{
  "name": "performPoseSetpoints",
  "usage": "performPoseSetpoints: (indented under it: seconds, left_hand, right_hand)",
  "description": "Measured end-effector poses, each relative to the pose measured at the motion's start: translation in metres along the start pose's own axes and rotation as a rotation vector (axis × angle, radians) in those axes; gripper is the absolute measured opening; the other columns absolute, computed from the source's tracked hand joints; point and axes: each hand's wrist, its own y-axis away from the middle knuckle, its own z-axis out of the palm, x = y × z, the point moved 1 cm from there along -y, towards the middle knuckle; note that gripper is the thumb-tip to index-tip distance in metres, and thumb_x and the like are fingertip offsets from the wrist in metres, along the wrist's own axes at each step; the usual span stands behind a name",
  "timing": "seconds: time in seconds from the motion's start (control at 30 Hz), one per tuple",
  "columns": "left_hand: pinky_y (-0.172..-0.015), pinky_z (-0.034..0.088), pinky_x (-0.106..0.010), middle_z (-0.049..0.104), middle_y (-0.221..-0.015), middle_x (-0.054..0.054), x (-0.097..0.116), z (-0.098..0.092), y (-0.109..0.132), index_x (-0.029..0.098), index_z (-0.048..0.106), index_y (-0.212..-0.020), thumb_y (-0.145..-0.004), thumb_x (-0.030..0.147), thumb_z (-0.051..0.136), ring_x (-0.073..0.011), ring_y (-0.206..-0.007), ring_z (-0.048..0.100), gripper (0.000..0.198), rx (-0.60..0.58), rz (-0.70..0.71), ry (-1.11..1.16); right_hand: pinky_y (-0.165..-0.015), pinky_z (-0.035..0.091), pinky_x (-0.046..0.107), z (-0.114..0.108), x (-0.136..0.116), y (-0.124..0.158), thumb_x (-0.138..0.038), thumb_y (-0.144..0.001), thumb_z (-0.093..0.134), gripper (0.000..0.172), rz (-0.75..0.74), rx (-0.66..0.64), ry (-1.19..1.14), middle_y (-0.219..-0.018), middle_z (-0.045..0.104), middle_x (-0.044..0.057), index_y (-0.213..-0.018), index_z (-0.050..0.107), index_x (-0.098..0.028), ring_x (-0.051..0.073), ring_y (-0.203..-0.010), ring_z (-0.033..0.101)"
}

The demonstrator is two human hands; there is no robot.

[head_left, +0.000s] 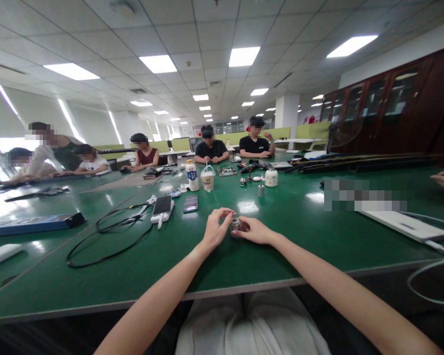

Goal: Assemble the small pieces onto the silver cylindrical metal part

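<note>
gripping a metal cylinder (236, 225) toward the front edge of the green surface (244, 264) with my right hand (258, 230); left hand (216, 228) curled beside it, grip i cannot tell.

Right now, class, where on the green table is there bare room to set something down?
Bare patches: between the left hand and the looped black cable, and between the right hand and the white slab at right. Crowded: the far middle, around the bottle, cup, circuit board and cream jar.
</note>
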Motion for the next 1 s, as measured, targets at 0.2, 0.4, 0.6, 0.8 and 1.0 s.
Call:
performPoseSetpoints:
  seconds: [0.2, 0.4, 0.6, 0.8, 1.0]
  left_hand:
    - [-0.091, 0.047, -0.037, 0.067, -0.079, -0.005, 0.001, -0.007, 0.0, 0.022, 0.077, -0.078, -0.089, 0.035, 0.053, -0.0235, -0.091, 0.063, 0.029, 0.044, -0.023, -0.107]
    - [-0.092, 0.047, -0.035, 0.066, -0.076, -0.004, -0.004, -0.006, 0.0, 0.023, 0.078, -0.08, -0.088, 0.023, 0.045, -0.0237, -0.102, 0.062, 0.034, -0.005, -0.045, -0.08]
    - [-0.095, 0.047, -0.035, 0.071, -0.084, -0.003, -0.006, -0.005, -0.001, 0.023, 0.074, -0.068, -0.089, 0.023, 0.041, -0.023, -0.103, 0.063, 0.04, -0.039, -0.07, -0.025]
    - [-0.094, 0.048, -0.034, 0.074, -0.086, -0.004, -0.004, 0.0, 0.001, 0.021, 0.065, -0.064, -0.094, 0.031, 0.044, -0.022, -0.099, 0.065, 0.038, -0.055, -0.058, 0.034]
    - [-0.084, 0.055, -0.029, 0.074, -0.092, -0.004, -0.003, 0.005, 0.002, 0.02, 0.06, -0.094, -0.088, 0.033, 0.061, -0.018, -0.088, 0.071, 0.014, -0.09, -0.036, 0.134]
  right_hand:
    - [-0.054, 0.033, 0.023, -0.001, 0.0, 0.0, -0.056, -0.082, 0.064, 0.04, -0.001, -0.002, -0.008, -0.069, 0.056, -0.003, -0.095, 0.061, -0.018, 0.012, -0.058, 0.047]
    - [-0.053, 0.033, 0.023, -0.001, -0.001, 0.0, -0.055, -0.082, 0.064, 0.038, -0.004, 0.001, -0.008, -0.068, 0.055, -0.004, -0.093, 0.061, -0.018, 0.011, -0.058, 0.046]
    - [-0.054, 0.034, 0.023, 0.0, -0.001, 0.0, -0.053, -0.083, 0.063, 0.036, -0.007, 0.005, -0.007, -0.069, 0.056, -0.003, -0.092, 0.06, -0.018, 0.012, -0.059, 0.048]
    - [-0.052, 0.033, 0.023, 0.0, -0.001, 0.0, -0.056, -0.082, 0.063, 0.04, -0.01, -0.004, -0.004, -0.067, 0.055, -0.003, -0.092, 0.061, -0.018, 0.012, -0.057, 0.048]
    - [-0.053, 0.034, 0.023, 0.001, -0.002, 0.001, -0.056, -0.082, 0.063, 0.04, -0.011, 0.001, -0.007, -0.068, 0.058, -0.002, -0.09, 0.061, -0.017, 0.012, -0.058, 0.049]
